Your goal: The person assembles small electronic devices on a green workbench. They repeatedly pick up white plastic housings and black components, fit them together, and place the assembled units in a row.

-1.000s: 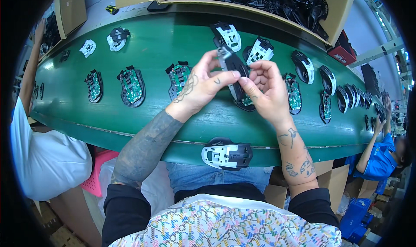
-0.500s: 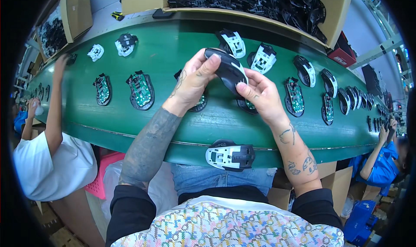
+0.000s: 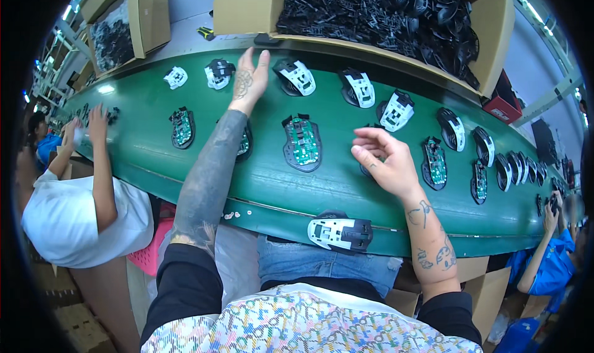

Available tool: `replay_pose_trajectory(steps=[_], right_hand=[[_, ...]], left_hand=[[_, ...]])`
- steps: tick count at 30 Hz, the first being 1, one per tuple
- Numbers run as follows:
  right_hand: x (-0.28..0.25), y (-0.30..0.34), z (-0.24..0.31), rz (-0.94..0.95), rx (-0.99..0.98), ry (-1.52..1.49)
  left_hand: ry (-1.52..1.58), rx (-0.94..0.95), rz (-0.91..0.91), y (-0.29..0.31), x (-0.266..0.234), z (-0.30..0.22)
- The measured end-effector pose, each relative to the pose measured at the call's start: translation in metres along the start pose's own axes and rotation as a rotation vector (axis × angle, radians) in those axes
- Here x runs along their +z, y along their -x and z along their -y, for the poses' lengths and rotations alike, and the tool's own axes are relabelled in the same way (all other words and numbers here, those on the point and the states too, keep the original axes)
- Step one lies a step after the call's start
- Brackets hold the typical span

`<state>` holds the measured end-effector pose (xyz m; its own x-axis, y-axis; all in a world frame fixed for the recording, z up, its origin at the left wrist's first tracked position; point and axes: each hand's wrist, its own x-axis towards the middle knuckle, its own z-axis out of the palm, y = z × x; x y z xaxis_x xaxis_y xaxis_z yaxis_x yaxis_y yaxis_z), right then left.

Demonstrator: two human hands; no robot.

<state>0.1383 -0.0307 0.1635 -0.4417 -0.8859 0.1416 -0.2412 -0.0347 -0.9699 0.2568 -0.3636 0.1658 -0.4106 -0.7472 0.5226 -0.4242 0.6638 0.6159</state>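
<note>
My left hand [image 3: 252, 79] reaches to the far side of the green belt with fingers and thumb apart, holding nothing. Just to its right lies a black-and-white mouse shell [image 3: 294, 77]; another mouse shell [image 3: 219, 74] sits to its left. My right hand [image 3: 391, 162] hovers over the belt, empty, its fingers loosely curled and apart, partly hiding a mouse base beneath it. Between my hands rests a mouse base with a green circuit board [image 3: 302, 144]. My left forearm partly covers another mouse base [image 3: 245, 144]. A white-and-black mouse shell [image 3: 340, 232] lies at the near edge, in front of me.
A large cardboard box [image 3: 377, 57] of black plastic parts stands behind the belt [image 3: 247, 186]. More mouse shells [image 3: 396, 110] and bases [image 3: 435, 162] line the right side. People work at left and right, one in a white shirt [image 3: 86, 220].
My hands have let go of the black mouse shell and moved apart, the left one far forward. An additional shell lies at the back of the belt. The view has shifted.
</note>
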Motion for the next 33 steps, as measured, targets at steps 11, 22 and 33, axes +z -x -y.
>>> replay_pose_trajectory(steps=[11, 22, 33], right_hand=[[0.005, -0.003, -0.003, -0.009, -0.088, 0.207], [0.01, -0.004, 0.003, -0.044, -0.123, 0.219], [0.012, -0.004, 0.0, -0.039, -0.123, 0.265]], left_hand=[[-0.624, -0.149, 0.244, -0.042, -0.078, 0.071], [0.349, -0.452, -0.373, -0.04, -0.125, 0.126], [0.427, -0.161, 0.564, 0.009, -0.078, -0.001]])
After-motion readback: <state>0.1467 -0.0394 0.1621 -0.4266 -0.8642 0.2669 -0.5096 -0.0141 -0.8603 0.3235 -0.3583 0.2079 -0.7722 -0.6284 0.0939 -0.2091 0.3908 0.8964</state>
